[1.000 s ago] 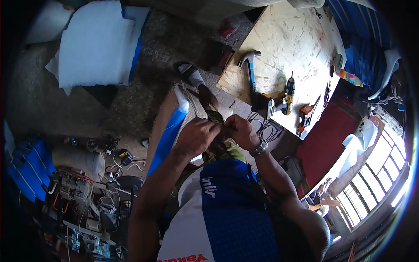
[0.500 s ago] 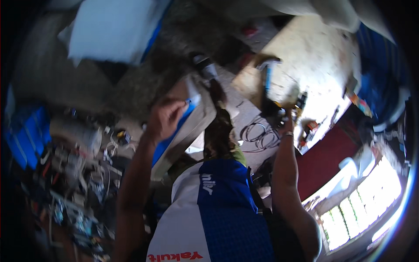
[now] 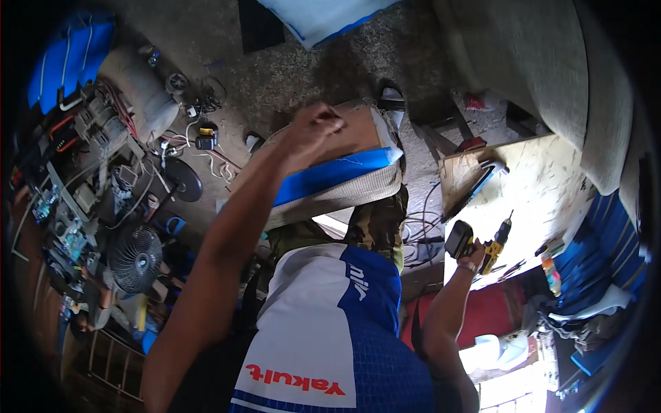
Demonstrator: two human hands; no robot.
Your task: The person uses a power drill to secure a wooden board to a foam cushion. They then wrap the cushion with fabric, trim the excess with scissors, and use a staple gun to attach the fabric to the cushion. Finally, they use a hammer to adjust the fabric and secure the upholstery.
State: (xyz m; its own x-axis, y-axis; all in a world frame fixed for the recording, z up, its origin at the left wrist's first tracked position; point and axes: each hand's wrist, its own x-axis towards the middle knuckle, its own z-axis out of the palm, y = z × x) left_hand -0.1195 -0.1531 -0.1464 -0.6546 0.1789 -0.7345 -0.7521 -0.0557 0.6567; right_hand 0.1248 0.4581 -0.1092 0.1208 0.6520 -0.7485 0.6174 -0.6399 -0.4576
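Note:
Across my lap lies an upholstered panel [image 3: 337, 194] with a beige woven side, a blue strip [image 3: 337, 172] along its edge and a brown board [image 3: 354, 138] facing up. Over that board is my left hand [image 3: 318, 125], its fingers curled closed; anything inside them is hidden. My right hand [image 3: 471, 256] grips a yellow and black cordless drill [image 3: 496, 246] by its handle, above the near edge of a wooden tabletop. The drill's bit points away from me, and its black battery [image 3: 458, 239] sticks out to the left.
A hammer [image 3: 478, 184] lies on the wooden tabletop [image 3: 537, 172] at right. Cables [image 3: 423, 224] run beside my leg. On the left are a fan [image 3: 135, 258], a dark disc [image 3: 184, 180], a battery pack [image 3: 206, 138] and cluttered tools. A white and blue sheet [image 3: 323, 17] lies ahead.
The view has swung, shifting the surroundings. My left hand now sits farther over the panel's board. The drill in my right hand shows clearly, nearer me than the hammer.

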